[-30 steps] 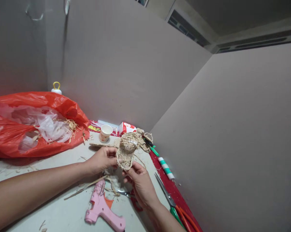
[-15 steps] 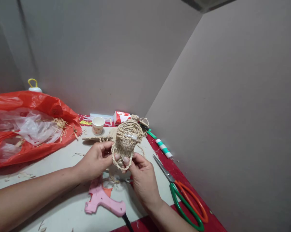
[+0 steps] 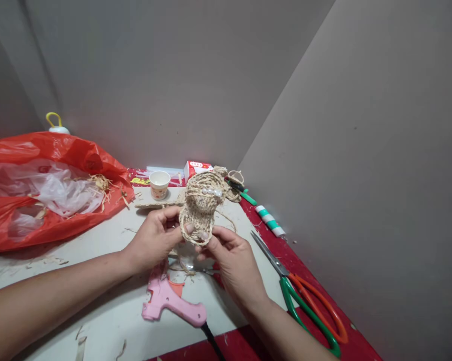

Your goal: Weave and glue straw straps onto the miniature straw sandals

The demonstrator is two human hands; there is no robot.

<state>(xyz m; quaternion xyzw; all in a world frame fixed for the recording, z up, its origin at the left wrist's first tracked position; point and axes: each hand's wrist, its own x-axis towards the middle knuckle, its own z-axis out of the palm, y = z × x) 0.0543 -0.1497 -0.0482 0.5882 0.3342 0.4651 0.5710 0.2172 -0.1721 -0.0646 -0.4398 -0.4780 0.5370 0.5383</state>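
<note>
Between my hands is a small woven straw slipper [image 3: 200,208], beige, with a row of white pearl beads across its upper band. It is held up over the table with its rounded, braided-edge end toward me. My left hand [image 3: 159,235] pinches the left side of that end, thumb on top. On the other side my right hand [image 3: 231,253] grips the edge near its lower right, thumb on the rim. The fingers beneath are partly hidden. Below my hands lies a pink glue gun [image 3: 173,301] with an orange trigger and a black cord.
Large scissors [image 3: 286,271] with green and orange handles lie at the right. A red plastic bag [image 3: 109,200] with straw fills the left. Behind stand a paper cup [image 3: 159,186], a red box [image 3: 196,168] and more woven pieces [image 3: 233,188]. A green-white roll [image 3: 270,220] rests by the wall.
The view has shifted, so the table's things appear farther right and slightly higher. The slipper's near rim now lies closer against its woven sole; both hands still hold it.
</note>
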